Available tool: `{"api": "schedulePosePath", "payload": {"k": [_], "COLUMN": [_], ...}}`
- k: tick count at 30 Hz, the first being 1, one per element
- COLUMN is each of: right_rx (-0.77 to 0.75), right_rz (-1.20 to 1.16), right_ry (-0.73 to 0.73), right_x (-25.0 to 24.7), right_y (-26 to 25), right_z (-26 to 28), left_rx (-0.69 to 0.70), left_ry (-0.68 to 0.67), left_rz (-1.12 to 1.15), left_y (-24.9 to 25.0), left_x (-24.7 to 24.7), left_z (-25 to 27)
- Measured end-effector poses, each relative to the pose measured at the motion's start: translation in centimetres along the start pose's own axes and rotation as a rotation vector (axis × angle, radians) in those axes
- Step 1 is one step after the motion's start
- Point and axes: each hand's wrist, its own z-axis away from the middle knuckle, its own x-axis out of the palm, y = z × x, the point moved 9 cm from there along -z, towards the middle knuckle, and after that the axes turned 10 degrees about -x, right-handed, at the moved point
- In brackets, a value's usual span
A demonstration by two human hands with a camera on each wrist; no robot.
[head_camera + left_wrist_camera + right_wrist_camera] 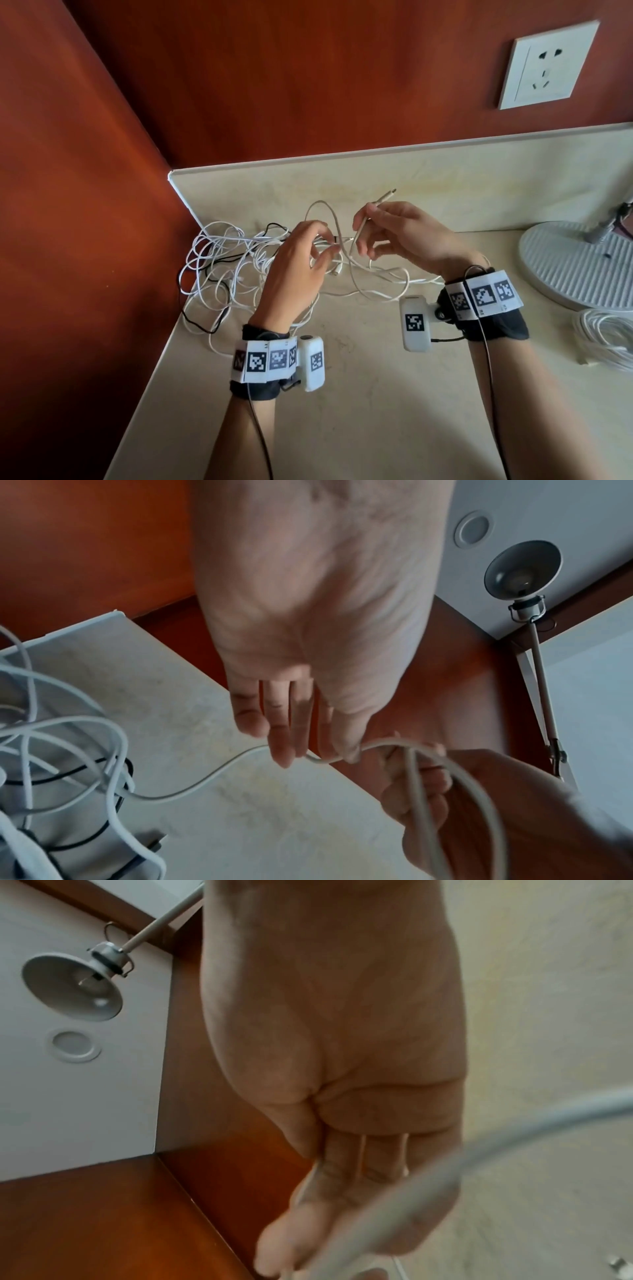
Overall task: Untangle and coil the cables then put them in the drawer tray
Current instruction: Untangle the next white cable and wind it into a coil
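Observation:
A tangle of white and black cables lies on the beige counter, against the left wall. A beige cable rises out of it in a loop between my hands. My left hand pinches this cable between thumb and fingertips, just right of the tangle. My right hand grips the same cable near its end, and the metal jack plug points up and to the right. In the left wrist view the right hand holds strands of the beige cable. No drawer tray is in view.
A round grey lamp base stands at the right, its arm and shade above. A bundle of white cable lies in front of the base. A wall socket sits on the red back wall. The counter's front-left edge runs diagonally.

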Motion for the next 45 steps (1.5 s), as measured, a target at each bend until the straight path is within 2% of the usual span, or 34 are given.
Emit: {"api": "schedulePosePath", "payload": {"k": [3, 6, 8, 11, 14, 16, 19, 22, 25, 27, 29, 31, 32, 33, 35, 37, 39, 42, 43, 45], "right_rx": [0.137, 0.272, 0.286, 0.25, 0.239, 0.225, 0.245, 0.315, 0.266, 0.081, -0.064, -0.096, -0.138, -0.186, -0.25, -0.25, -0.236, -0.212, -0.215, -0.212], "right_rz": [-0.013, -0.013, 0.122, 0.332, 0.387, 0.55, 0.779, 0.958, 1.145, 1.033, 0.716, 0.45, 0.43, 0.46, 0.477, 0.36, 0.198, 0.042, 0.05, 0.146], "right_ry": [-0.026, -0.097, -0.174, -0.272, -0.094, 0.082, 0.242, 0.186, 0.185, 0.18, 0.006, -0.147, -0.17, -0.143, 0.003, 0.171, 0.309, 0.482, 0.499, 0.441], "right_x": [0.5, 1.7, 2.0, 1.7, -1.5, -4.7, -7.6, -6.5, -4.7, -2.6, 0.7, 3.1, 3.5, 3.2, 1.3, -0.9, -2.6, -4.4, -4.8, -4.8], "right_y": [1.2, 1.9, 2.2, 2.3, 1.4, 1.0, 1.5, 2.1, 0.5, -2.1, -3.8, -4.5, -4.8, -4.9, -4.6, -3.9, -3.4, -2.8, -2.8, -3.0], "right_z": [0.6, 1.4, 1.7, 1.7, 1.6, 1.7, 1.7, 1.3, 1.0, 0.9, 0.8, 1.3, 1.3, 1.2, 0.5, 0.1, 0.0, 0.4, 0.5, 0.6], "left_rx": [-0.03, 0.041, 0.047, -0.009, -0.142, -0.29, -0.392, -0.388, -0.199, -0.052, 0.039, 0.025, -0.002, -0.03, -0.075, -0.094, -0.115, -0.2, -0.24, -0.346], "left_ry": [-0.019, -0.006, 0.049, 0.223, 0.421, 0.492, 0.429, 0.254, 0.148, 0.133, 0.147, 0.142, 0.131, 0.104, 0.0, -0.1, -0.102, 0.072, 0.154, 0.302], "left_rz": [0.025, -0.008, -0.044, -0.157, -0.266, -0.305, -0.27, 0.039, 0.003, -0.014, 0.028, 0.076, 0.099, 0.115, 0.144, 0.114, -0.015, -0.158, -0.145, -0.1], "left_y": [-0.5, 0.0, -0.2, -1.3, -3.3, -5.7, -8.0, -6.7, -2.1, 1.2, 3.5, 4.0, 3.8, 3.4, 2.4, 1.1, -0.6, -3.5, -4.6, -6.8], "left_x": [0.7, 0.7, 0.2, -2.0, -5.6, -7.7, -7.9, -5.3, -3.2, -2.6, -2.5, -2.3, -2.1, -1.8, -1.0, 0.0, -0.1, -2.7, -4.1, -6.7], "left_z": [0.3, 0.3, 0.1, -0.3, 0.0, 0.3, 0.2, 0.0, 0.0, 0.3, 0.4, 0.3, 0.3, 0.3, 0.1, 0.0, -0.2, -0.6, -0.7, -0.6]}}
